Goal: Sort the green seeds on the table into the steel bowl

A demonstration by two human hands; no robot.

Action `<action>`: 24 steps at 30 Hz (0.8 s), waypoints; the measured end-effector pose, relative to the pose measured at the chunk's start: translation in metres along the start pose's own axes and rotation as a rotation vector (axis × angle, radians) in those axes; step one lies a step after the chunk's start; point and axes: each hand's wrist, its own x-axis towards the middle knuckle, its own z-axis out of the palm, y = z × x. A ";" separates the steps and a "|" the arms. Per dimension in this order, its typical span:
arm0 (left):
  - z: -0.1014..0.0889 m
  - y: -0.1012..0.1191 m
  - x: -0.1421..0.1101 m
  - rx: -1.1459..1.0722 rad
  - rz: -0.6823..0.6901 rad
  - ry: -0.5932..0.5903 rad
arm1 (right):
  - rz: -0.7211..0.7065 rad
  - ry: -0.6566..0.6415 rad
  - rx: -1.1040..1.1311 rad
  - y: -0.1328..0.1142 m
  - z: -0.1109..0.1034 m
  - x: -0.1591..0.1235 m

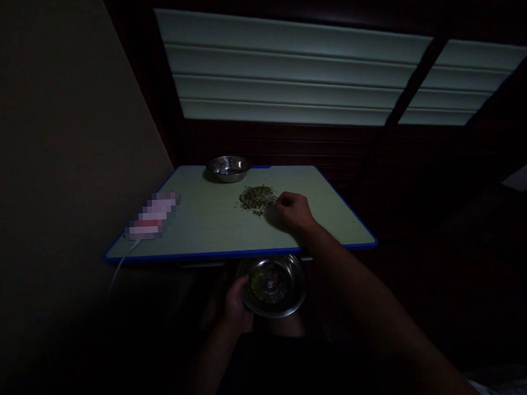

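Observation:
My left hand (238,303) grips the left rim of a shiny metal bowl (297,299), below the front edge of the table. Inside that bowl lie small greenish grains (259,282) and a red-and-white patch that I cannot make out. Over the tabletop, my right hand (295,210) is closed with its fingers curled together, at the right edge of a loose spread of small greenish-brown beans or seeds (255,198). Whatever its fingertips hold is too small and dark to tell.
A second metal bowl (230,177) stands at the back of the pale, blue-edged table (199,229). On the left lies a blurred-out flat pinkish object (153,217) with a white cable (120,265) hanging off the edge. Behind rises a dark frame with pale slatted panels (284,68).

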 end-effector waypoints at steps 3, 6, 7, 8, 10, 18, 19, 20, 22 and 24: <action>0.002 0.001 -0.002 0.018 -0.009 0.007 | -0.024 -0.032 0.018 0.000 0.000 -0.001; 0.002 0.001 -0.003 0.022 0.000 0.010 | -0.035 -0.066 0.034 0.001 0.001 -0.001; 0.002 0.001 -0.003 0.026 0.004 0.006 | -0.037 -0.076 0.036 0.001 0.002 -0.001; 0.001 0.001 -0.002 0.032 0.010 -0.002 | -0.039 -0.082 0.036 0.002 0.002 -0.001; 0.001 0.001 -0.001 0.041 0.017 -0.019 | -0.049 -0.092 0.040 0.002 0.003 0.000; 0.003 0.002 -0.003 0.026 0.013 -0.017 | -0.056 -0.163 0.097 0.002 0.004 -0.001; 0.003 0.002 -0.004 0.022 0.014 -0.017 | -0.051 -0.175 0.106 0.002 0.005 -0.001; 0.004 0.002 -0.004 0.023 0.013 -0.015 | -0.047 -0.180 0.108 0.003 0.005 -0.001; 0.004 0.002 -0.003 0.031 0.014 -0.015 | -0.041 -0.164 0.086 0.003 0.005 0.000; 0.003 0.002 -0.002 0.037 0.022 -0.013 | -0.032 -0.126 0.036 0.004 0.004 0.001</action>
